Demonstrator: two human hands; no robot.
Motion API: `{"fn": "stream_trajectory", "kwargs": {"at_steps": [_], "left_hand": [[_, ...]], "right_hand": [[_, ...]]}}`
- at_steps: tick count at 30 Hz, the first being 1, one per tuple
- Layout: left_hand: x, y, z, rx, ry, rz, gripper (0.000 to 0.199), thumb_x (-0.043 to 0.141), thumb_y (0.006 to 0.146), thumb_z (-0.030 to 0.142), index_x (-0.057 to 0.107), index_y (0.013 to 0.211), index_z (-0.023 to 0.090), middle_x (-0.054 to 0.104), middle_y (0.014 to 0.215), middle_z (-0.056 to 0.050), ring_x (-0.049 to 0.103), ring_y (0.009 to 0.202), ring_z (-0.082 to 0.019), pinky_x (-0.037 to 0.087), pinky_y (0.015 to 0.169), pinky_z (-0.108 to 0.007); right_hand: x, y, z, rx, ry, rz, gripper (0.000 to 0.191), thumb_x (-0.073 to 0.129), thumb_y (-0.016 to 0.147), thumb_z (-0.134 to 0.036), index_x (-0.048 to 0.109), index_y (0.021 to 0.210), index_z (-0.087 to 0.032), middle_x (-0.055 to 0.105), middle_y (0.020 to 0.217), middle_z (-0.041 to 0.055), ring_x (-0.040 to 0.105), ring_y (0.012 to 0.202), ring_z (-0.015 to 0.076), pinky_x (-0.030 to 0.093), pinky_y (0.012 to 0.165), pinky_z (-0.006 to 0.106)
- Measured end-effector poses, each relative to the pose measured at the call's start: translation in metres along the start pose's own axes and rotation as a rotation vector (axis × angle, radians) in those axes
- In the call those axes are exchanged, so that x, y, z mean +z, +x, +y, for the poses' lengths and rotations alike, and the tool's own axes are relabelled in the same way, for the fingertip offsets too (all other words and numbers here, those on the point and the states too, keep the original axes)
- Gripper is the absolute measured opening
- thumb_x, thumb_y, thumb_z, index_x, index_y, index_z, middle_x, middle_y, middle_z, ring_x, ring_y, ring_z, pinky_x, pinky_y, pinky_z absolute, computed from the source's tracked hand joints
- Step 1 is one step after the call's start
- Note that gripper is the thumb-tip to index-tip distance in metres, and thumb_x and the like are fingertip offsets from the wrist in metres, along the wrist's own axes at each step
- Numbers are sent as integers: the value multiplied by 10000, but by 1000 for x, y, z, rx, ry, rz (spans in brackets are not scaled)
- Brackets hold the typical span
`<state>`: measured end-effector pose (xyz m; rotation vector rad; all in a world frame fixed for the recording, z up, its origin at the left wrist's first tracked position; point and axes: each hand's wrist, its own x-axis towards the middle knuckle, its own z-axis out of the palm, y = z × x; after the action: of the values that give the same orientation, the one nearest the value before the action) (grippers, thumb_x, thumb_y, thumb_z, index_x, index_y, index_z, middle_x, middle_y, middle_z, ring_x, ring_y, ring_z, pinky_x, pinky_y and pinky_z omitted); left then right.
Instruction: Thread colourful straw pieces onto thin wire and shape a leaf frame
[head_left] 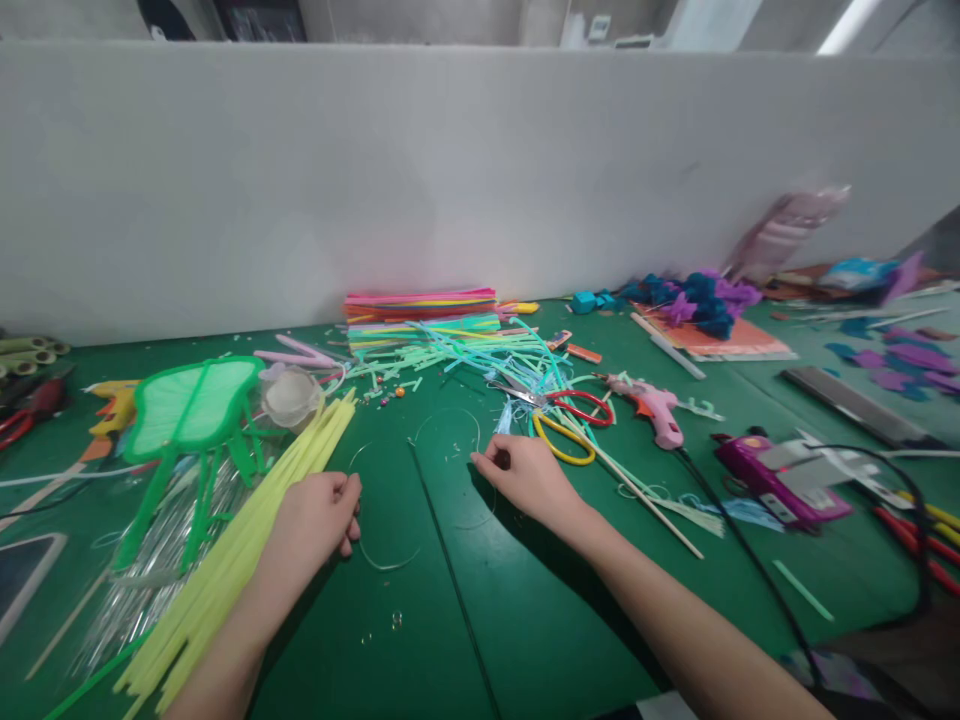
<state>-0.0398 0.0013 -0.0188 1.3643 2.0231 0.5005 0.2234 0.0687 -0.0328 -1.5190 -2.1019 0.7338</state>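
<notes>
Wire lies looped mid-worktop toward the near edge; my left hand pins one end, fingers curled, my right hand pinches the other, keeping it taut beside straws.

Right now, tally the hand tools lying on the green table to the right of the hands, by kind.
Scissors: 2, one red-handled, one yellow-handled
Glue guns: 2, one pink, one purple
Total: 4
All lie beyond the right hand; neither it nor the left hand touches them.
</notes>
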Motion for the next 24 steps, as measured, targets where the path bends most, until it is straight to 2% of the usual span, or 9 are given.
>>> {"fn": "stream_trajectory", "kwargs": {"at_steps": [5, 8, 11, 12, 14, 16, 19, 21, 24], "left_hand": [[0, 0, -1, -4, -64, -38, 424, 471, 871, 543, 532, 596, 225, 642, 468, -22, 594, 370, -186, 389, 345, -243], [-9, 0, 2, 63, -3, 69, 431, 520, 852, 583, 561, 618, 224, 657, 509, -13, 615, 444, -184, 462, 475, -265], [-14, 1, 3, 250, 132, 240, 461, 578, 814, 646, 675, 966, 222, 768, 961, -80, 716, 873, -273, 539, 786, -364], [-13, 2, 2, 341, 178, 252, 600, 603, 786, 676, 636, 1170, 216, 711, 1205, -117, 666, 1090, -316, 509, 921, -415], [-5, 4, -2, 540, 280, 192, 983, 653, 711, 734, 389, 1486, 191, 397, 1563, -169, 382, 1420, -378, 329, 1138, -503], [5, 8, -9, 669, 388, 113, 1206, 658, 664, 783, 157, 1583, 184, 144, 1653, -182, 134, 1511, -398, 184, 1195, -553], [18, 13, -18, 718, 503, 67, 1305, 611, 641, 844, 15, 1596, 183, 23, 1659, -196, 24, 1513, -423, 108, 1187, -616], [22, 17, -23, 694, 558, 72, 1308, 580, 640, 866, 7, 1595, 180, 22, 1654, -208, 37, 1511, -427, 87, 1182, -629], [23, 21, -27, 648, 612, 64, 1291, 539, 656, 880, 23, 1595, 159, 56, 1647, -222, 67, 1515, -405, 91, 1190, -609]], "right_hand": [[4, -1, -3, -14, -35, 7, 298, 575, 891, -372, 567, 636, -219, 646, 644, 11, 552, 579, 159, 328, 568, 272], [3, -1, -4, -23, -50, 10, 310, 579, 899, -398, 569, 647, -219, 644, 647, 14, 551, 585, 164, 320, 569, 273], [2, -1, -4, -25, -82, 8, 386, 540, 928, -484, 579, 652, -218, 632, 625, 21, 553, 584, 174, 319, 565, 282], [2, -1, -4, -23, -94, 10, 419, 511, 942, -514, 590, 658, -217, 633, 624, 27, 562, 591, 179, 331, 569, 286], [2, -2, -3, -41, -108, 45, 437, 469, 959, -545, 645, 743, -209, 677, 707, 51, 613, 691, 206, 398, 631, 299], [2, -2, -2, -123, -130, 96, 445, 521, 923, -589, 687, 1027, -189, 721, 1022, 106, 630, 1013, 273, 459, 849, 358], [2, -3, 0, -277, -221, 20, 1015, 666, 722, -740, 351, 1517, -194, 357, 1573, 148, 197, 1486, 377, 214, 1169, 534], [2, -2, 2, -306, -272, -109, 1281, 682, 614, -815, 114, 1593, -216, 137, 1654, 137, -28, 1524, 376, 70, 1197, 591], [4, -1, 4, -299, -289, -222, 1361, 671, 590, -837, -1, 1596, -213, 111, 1657, 142, -78, 1525, 354, 11, 1203, 595]]}}
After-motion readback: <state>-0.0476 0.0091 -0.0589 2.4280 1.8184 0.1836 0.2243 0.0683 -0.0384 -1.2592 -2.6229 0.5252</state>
